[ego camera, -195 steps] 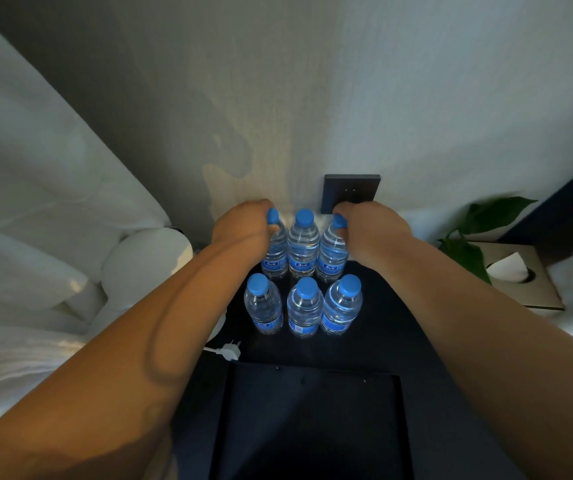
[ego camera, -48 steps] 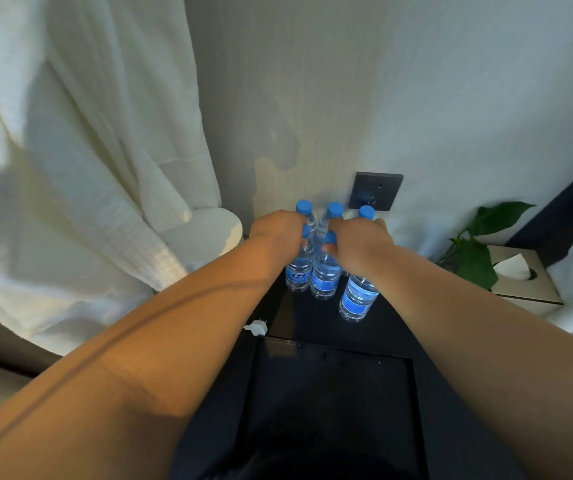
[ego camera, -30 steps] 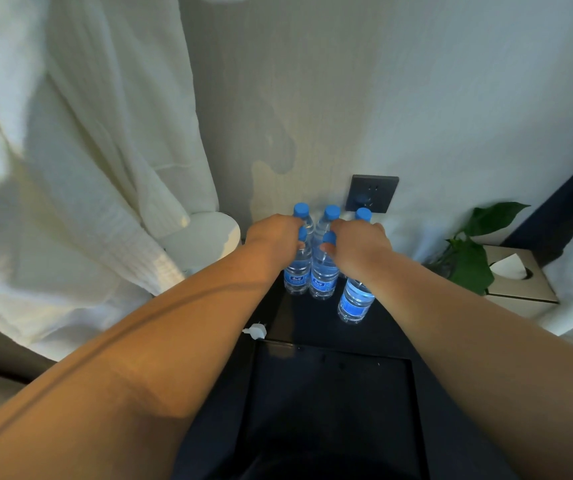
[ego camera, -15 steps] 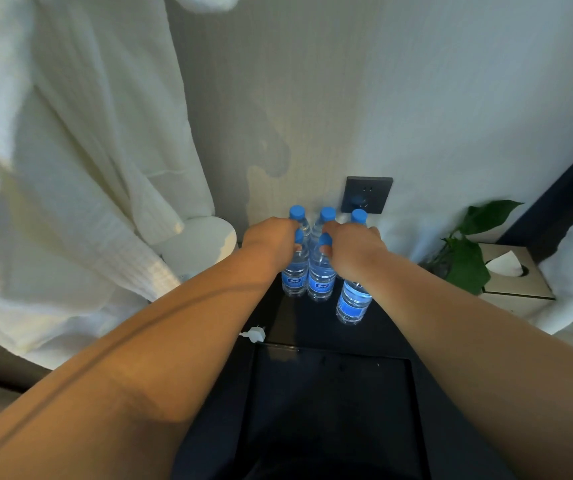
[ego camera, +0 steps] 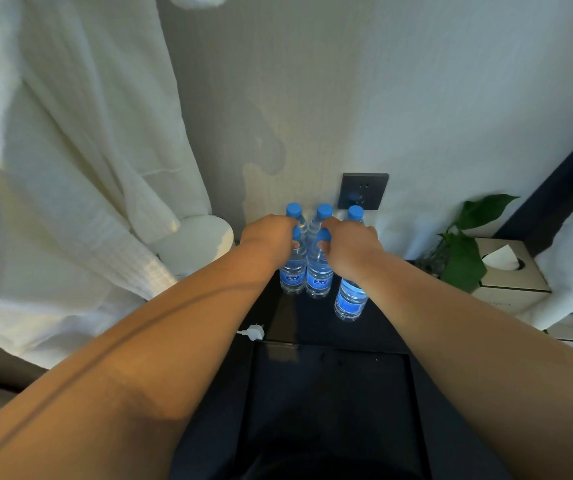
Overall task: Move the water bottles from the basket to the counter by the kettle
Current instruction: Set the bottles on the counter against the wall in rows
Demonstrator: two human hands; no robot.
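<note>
Clear, ribbed plastic bottles (ego camera: 316, 268) with round blue caps are clustered on the dark, smooth surface (ego camera: 298, 320) against the wall, their necks gripped by closed fingers of the left hand (ego camera: 271, 235) and right hand (ego camera: 350, 245).

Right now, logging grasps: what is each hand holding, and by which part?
Each grips a water bottle near its neck: left hand the front left bottle, right hand the front right bottle.
</note>
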